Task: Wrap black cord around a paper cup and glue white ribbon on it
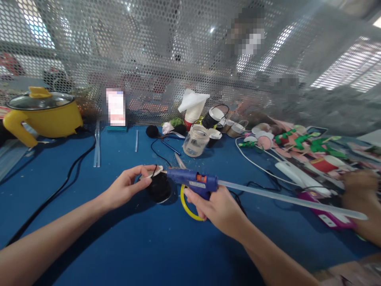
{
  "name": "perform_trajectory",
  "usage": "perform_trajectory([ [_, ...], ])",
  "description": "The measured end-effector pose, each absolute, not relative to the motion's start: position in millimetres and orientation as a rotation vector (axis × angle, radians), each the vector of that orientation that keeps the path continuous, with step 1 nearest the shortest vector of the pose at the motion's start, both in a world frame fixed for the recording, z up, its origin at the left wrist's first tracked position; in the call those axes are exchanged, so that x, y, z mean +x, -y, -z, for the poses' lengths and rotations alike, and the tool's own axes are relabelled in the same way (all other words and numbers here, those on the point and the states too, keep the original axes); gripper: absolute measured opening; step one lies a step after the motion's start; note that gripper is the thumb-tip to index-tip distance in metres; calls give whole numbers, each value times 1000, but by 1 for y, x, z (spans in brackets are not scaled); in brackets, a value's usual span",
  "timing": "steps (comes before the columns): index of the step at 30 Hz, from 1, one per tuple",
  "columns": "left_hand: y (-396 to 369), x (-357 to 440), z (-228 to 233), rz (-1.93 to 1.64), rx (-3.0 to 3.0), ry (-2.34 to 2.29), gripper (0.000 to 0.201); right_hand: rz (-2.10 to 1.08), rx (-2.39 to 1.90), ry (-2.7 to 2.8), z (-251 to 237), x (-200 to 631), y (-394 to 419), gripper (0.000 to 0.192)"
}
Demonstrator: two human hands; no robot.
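Note:
My right hand (218,208) grips a blue hot glue gun (193,180) with a yellow trigger loop; a long clear glue stick (291,200) juts out of its back to the right. The gun's nozzle points left at a black fuzzy pompom (159,188) resting on the blue table (119,238). My left hand (125,186) pinches the pompom together with a small white piece at its top. A thin black thread loops up from the pompom.
A yellow electric pot (41,113) with a glass lid stands at the far left, its black cord (59,186) crossing the table. A clear jar (196,140), cups, craft pieces and a white cable sit at the back and right. Another person's hand (361,186) is at the right edge. A perforated metal screen rises behind.

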State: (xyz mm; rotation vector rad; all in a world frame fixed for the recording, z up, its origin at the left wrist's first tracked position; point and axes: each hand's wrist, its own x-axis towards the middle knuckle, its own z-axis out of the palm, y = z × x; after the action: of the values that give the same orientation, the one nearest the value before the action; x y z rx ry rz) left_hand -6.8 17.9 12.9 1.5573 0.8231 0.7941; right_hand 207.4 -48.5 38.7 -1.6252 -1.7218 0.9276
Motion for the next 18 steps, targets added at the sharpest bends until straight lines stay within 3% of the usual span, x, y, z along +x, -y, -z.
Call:
perform_trajectory([
  [7, -18, -7, -12, -796, 1558, -815, 19, -1053, -1710, 1560, -45, 199, 54, 28],
  [18, -20, -7, -13, -799, 1545, -817, 20, -951, -1575, 1715, -39, 206, 47, 33],
])
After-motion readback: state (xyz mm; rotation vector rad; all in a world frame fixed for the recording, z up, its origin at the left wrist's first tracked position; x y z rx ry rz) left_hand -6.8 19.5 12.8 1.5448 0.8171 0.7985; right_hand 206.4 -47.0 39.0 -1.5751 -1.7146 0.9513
